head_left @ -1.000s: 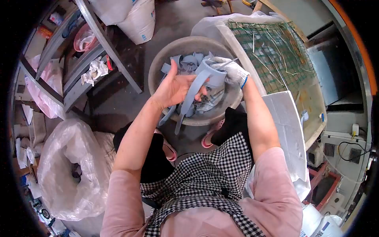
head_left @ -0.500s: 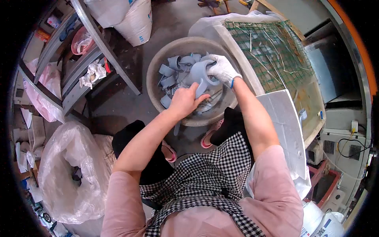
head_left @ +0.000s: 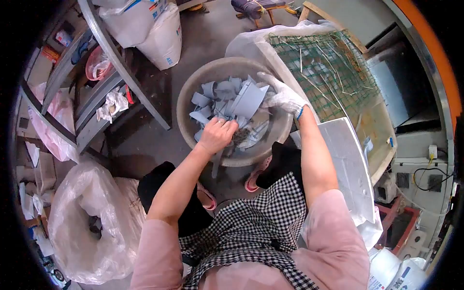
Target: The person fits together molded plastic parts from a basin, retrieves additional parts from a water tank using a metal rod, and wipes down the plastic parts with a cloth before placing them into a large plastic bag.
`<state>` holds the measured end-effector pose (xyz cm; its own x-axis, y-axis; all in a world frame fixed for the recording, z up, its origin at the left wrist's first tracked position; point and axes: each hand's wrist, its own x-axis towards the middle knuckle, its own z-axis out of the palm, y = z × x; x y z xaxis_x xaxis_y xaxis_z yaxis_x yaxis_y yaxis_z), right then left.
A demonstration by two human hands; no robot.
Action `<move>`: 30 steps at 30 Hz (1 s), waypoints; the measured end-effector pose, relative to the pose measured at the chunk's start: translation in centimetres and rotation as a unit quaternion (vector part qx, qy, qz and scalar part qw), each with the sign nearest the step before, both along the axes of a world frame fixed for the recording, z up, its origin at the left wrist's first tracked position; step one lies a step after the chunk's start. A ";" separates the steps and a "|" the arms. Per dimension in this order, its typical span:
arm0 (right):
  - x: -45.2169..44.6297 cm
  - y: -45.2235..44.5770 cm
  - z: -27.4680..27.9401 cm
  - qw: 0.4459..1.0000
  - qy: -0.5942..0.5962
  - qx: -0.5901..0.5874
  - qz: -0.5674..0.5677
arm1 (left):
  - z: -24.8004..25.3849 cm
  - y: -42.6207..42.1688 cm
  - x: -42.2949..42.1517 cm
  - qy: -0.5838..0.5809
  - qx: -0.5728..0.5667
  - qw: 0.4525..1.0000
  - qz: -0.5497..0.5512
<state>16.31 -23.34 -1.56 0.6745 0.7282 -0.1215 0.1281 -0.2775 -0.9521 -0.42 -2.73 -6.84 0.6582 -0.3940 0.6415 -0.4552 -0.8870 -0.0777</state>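
A wide round basin (head_left: 186, 126) on the floor holds several blue-grey curved plastic pieces (head_left: 203, 100) and loose scraps. My bare left hand (head_left: 217, 135) is over the near left part of the basin, fingers curled down among the pieces; what they grip, if anything, is hidden. My right hand (head_left: 285, 99), in a white knitted glove, is at the right side of the basin with thumb and fingers apart. Just left of its fingers, a larger blue-grey curved piece (head_left: 250, 99) rests tilted on the heap. A narrow grey strip (head_left: 216, 166) shows at the near rim.
A green mesh (head_left: 319, 72) with pale strips lies over a tub (head_left: 386, 140) on the right. A white board (head_left: 338, 145) leans by my right forearm. On the left are a metal rack (head_left: 125, 63), white sacks (head_left: 162, 38) and a clear plastic bag (head_left: 92, 222).
Both hands have let go of the ring-shaped blue-grey piece. My left hand has moved down and left with curled fingers; my right has moved right and spread. The view has shifted slightly.
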 end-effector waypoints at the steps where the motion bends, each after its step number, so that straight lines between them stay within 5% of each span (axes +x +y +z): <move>1: 0.0 0.0 -0.1 1.000 0.006 0.006 0.016 | 0.1 0.4 0.0 -0.021 -0.013 1.000 -0.011; 3: 0.1 0.4 -1.4 1.000 -0.019 0.014 0.012 | -0.5 0.6 -0.5 0.055 -0.020 0.998 0.013; 5: 1.1 0.7 -3.6 0.998 0.053 -0.011 -0.033 | -0.5 0.2 0.0 0.159 -0.146 0.962 0.169; 6: 1.3 0.6 -2.6 0.977 -0.139 -0.143 -0.078 | 1.8 0.2 0.4 0.254 -0.291 0.902 0.194; 9: 3.5 0.6 -6.9 0.922 -0.157 -0.291 -0.203 | 3.5 3.4 2.2 0.267 -0.437 0.847 0.143; 13: 4.8 2.4 -12.6 0.849 -0.177 -0.494 0.070 | 2.7 5.7 2.5 0.411 -0.358 0.825 0.148; 15: 5.0 4.1 -16.8 0.869 -0.105 -0.482 -0.017 | 1.7 5.7 2.3 0.416 -0.533 0.714 0.180; 16: 4.4 5.1 -18.0 0.851 -0.149 -0.496 -0.089 | 2.5 5.5 2.4 0.405 -0.500 0.745 0.174; 20: 5.8 8.4 -20.2 0.841 -0.336 -0.422 -0.047 | 3.6 6.3 3.3 0.435 -0.475 0.739 0.201; 27: 8.5 9.8 -26.5 0.894 -0.192 -0.404 0.002 | 4.1 6.8 3.4 0.457 -0.552 0.660 0.225; 30: 7.7 8.1 -25.3 0.885 -0.193 -0.422 -0.041 | 3.7 7.1 2.7 0.372 -0.544 0.708 0.254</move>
